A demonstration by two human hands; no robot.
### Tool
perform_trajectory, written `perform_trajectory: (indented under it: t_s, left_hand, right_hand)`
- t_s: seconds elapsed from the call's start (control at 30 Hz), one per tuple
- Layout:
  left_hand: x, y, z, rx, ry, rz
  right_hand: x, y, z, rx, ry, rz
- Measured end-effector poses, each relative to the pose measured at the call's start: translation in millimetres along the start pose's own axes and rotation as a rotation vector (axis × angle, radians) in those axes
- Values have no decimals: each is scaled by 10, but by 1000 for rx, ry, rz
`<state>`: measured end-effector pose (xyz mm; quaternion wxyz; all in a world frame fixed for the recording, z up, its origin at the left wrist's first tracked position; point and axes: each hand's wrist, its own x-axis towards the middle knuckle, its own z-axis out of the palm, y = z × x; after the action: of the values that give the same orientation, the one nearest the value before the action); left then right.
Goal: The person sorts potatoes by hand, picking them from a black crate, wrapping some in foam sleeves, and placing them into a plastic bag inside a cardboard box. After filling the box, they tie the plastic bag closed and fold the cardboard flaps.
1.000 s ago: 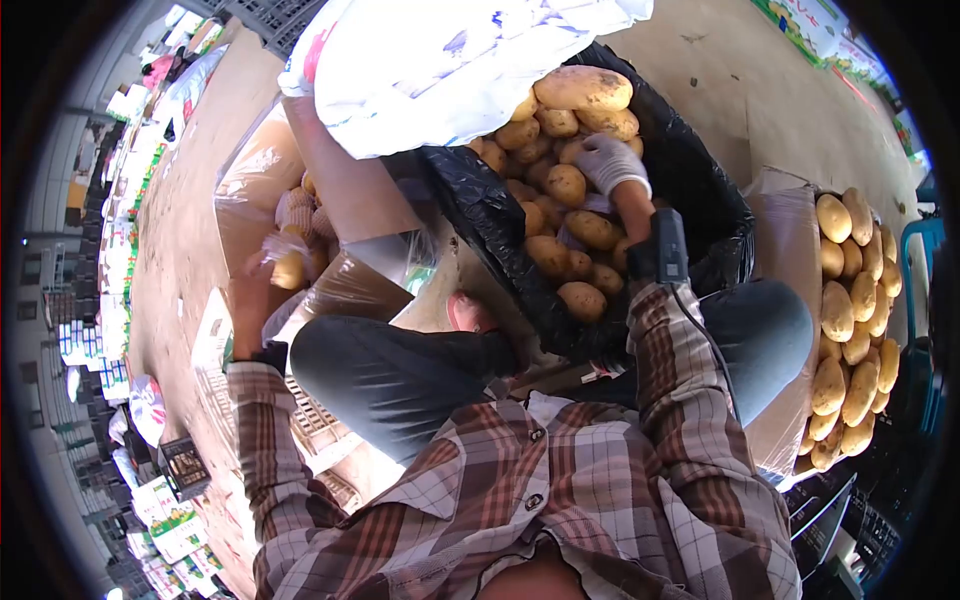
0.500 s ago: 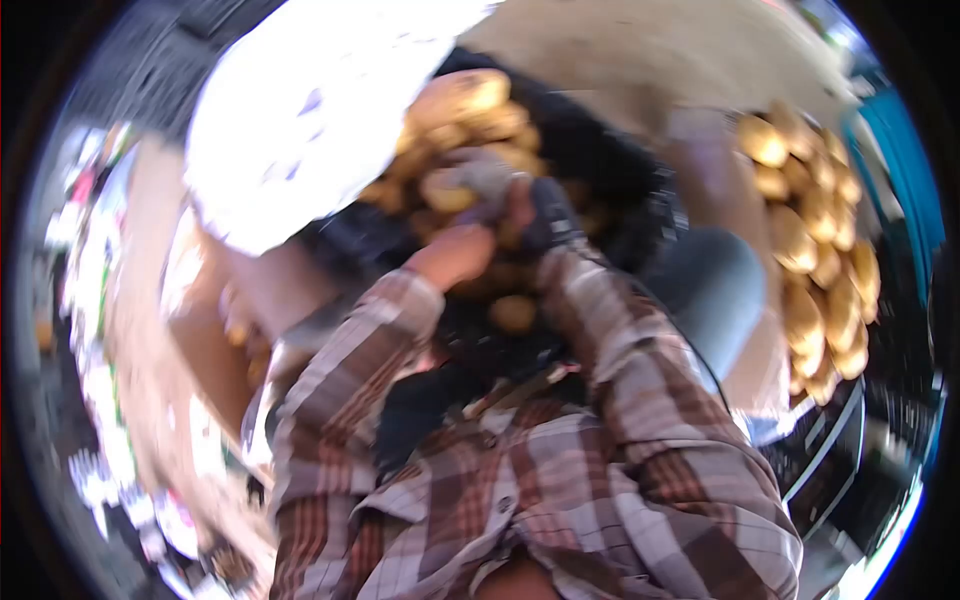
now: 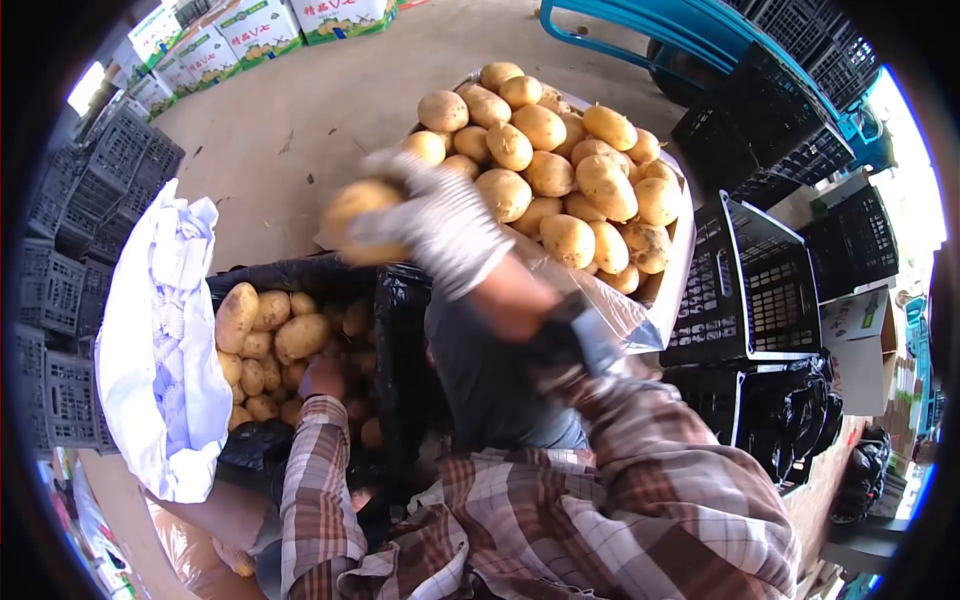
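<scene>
A single camera on my head faced forward and steeply down, close above my right hand [image 3: 432, 218] and left hand [image 3: 326, 374]; its wide, dark-rimmed circle also took in floor [image 3: 290, 130] beyond both.

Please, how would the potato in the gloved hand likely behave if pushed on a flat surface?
The potato in the right hand would probably roll, since its outline, though motion-blurred, looks rounded. It is likely stiff, as the heaped potatoes nearby show full, unsagging shapes.

The right hand [image 3: 440, 218] and its potato [image 3: 362, 218] are blurred, the left hand [image 3: 326, 376] (among other potatoes [image 3: 301, 337]) partly hidden.
</scene>
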<state>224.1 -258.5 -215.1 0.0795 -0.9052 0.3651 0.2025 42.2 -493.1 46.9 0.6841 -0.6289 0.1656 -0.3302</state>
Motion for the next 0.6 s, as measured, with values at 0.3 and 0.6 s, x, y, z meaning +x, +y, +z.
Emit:
perform_trajectory:
  t_s: [0.3, 0.6]
  left_hand:
    - [-219, -39, -190, -114, 190, 25]
    - [-729, 1125, -2141, -1667, 114, 196]
  right_hand:
    - [487, 33, -2336, -1478, -98, -201]
    - [-107, 183, -313, -883, -173, -687]
